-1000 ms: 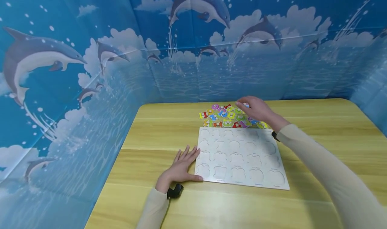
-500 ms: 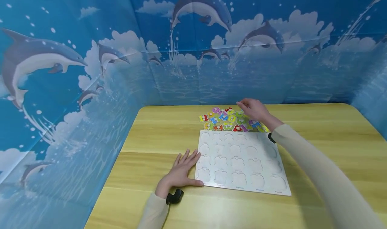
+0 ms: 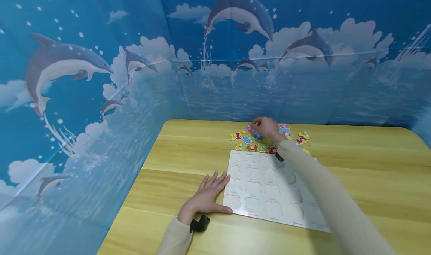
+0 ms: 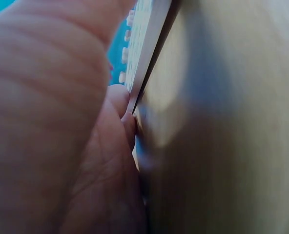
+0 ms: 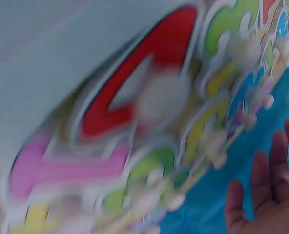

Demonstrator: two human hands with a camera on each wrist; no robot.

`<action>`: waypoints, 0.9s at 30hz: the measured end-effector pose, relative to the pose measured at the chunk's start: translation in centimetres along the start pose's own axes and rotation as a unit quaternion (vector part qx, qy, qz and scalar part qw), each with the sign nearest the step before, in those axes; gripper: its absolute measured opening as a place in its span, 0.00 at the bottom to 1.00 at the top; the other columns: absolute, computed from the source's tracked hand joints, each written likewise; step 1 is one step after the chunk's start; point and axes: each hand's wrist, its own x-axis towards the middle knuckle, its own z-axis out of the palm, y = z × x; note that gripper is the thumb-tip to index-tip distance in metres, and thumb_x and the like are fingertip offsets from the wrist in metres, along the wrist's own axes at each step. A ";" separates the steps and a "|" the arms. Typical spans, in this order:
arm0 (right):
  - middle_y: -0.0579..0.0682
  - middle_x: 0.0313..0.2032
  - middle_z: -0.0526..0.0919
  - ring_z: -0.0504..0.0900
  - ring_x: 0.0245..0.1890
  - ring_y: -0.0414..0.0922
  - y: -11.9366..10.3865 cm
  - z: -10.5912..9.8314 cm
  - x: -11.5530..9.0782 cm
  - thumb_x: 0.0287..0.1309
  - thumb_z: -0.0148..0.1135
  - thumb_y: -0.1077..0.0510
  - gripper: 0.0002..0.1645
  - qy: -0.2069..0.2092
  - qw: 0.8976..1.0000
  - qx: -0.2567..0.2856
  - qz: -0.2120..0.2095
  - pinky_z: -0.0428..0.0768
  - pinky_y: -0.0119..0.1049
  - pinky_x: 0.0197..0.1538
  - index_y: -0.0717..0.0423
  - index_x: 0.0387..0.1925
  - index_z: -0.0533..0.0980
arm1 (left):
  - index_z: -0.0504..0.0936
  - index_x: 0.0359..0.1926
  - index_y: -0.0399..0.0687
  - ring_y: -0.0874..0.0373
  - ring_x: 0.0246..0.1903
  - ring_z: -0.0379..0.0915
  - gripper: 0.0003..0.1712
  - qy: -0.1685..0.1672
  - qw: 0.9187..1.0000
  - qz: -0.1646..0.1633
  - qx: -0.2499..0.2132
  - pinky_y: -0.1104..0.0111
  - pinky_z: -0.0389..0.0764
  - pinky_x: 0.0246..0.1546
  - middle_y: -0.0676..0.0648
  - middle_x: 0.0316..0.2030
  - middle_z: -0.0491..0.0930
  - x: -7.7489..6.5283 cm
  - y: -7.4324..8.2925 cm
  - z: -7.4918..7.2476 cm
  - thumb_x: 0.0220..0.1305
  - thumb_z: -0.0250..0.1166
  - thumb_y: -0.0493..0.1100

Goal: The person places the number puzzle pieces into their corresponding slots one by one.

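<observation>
My left hand (image 3: 209,197) lies with fingers spread at the left edge of a white number puzzle board (image 3: 244,187), thumb by its near corner. In the left wrist view the board's edge (image 4: 152,46) runs up from the fingertips. My right hand (image 3: 266,128) hovers over knobbed number pieces (image 3: 262,147) behind the board, fingertips close to a purple piece (image 3: 249,128). The right wrist view shows its fingers (image 5: 261,178) loosely bent and apart, with nothing seen between them; the thumb is out of that view. A red 4 piece (image 5: 176,36) with a round white knob lies beneath the wrist.
More pieces, among them a red and yellow 15 (image 3: 303,142), lie right of the right forearm, which hides part of the board. The wooden table (image 3: 161,187) ends at a blue dolphin-print curtain (image 3: 215,101) behind and at the left.
My right hand has moved left over the pieces, uncovering those on the right and covering some in the middle. The left hand stays at the board; the head view has shifted slightly.
</observation>
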 end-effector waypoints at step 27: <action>0.56 0.38 0.80 0.68 0.49 0.61 -0.5 2.1 1.9 0.64 0.59 0.49 0.15 0.024 0.997 0.012 0.076 0.51 0.66 0.57 0.57 0.37 0.80 | 0.43 0.75 0.54 0.51 0.71 0.26 0.62 0.009 1.000 -0.001 0.019 0.51 0.29 0.67 0.52 0.74 0.39 -0.3 -0.4 0.2 0.50 0.64 0.72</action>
